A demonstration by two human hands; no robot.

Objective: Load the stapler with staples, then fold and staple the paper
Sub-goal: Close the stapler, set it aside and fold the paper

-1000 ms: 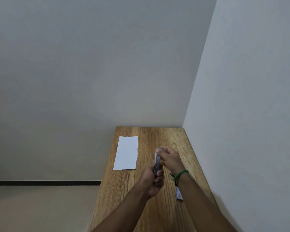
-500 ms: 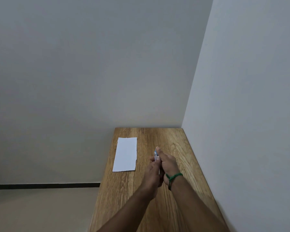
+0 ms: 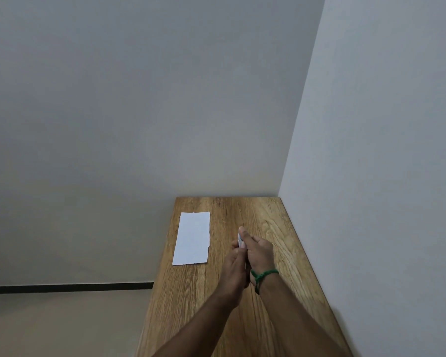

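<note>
A small silvery-blue stapler (image 3: 240,240) is pressed between both my hands above the middle of the wooden table (image 3: 273,222); only a sliver of it shows. My left hand (image 3: 233,269) grips it from the left. On the other side my right hand (image 3: 258,251), with a green cord at the wrist, closes over its top, thumb lying along it. A white sheet of paper (image 3: 192,238) lies flat on the table to the left of my hands, apart from them. Staples are not visible.
The table stands in a corner, with a wall right behind its far edge and another along its right side. Its left edge drops to a beige floor with a dark skirting line (image 3: 67,288).
My right hand has come down from the stapler's raised top and now closes over it against my left hand. A small white item by my right forearm one second ago no longer shows.
</note>
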